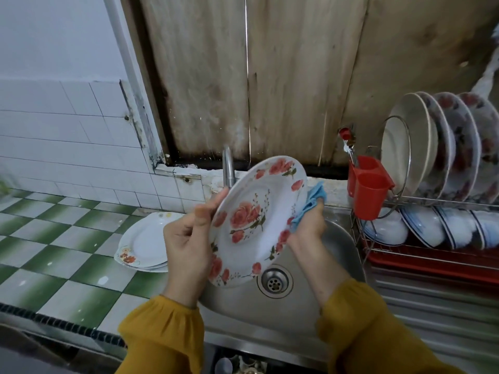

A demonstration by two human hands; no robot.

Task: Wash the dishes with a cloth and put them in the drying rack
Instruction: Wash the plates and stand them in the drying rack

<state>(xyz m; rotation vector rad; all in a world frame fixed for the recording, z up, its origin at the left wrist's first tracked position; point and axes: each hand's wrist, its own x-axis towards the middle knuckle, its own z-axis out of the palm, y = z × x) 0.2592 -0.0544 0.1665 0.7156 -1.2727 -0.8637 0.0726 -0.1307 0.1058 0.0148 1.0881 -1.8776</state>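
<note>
- You are holding the flowered plate [256, 220] tilted on edge over the sink [337, 247], I judge so that drips are falling into the basin and not onto the bench [67, 238]
- Your left hand [186, 238] is gripping its left rim, thumb on the face, steadying it against the wiping
- Your right hand [307, 225] is pinching the blue cloth [310, 201] over the opposite rim, so the plate is sitting between your two hands
- The drying rack [432, 203] is standing to your right, carrying plates; stacked plates [143, 244] are lying on the bench at your left
</note>
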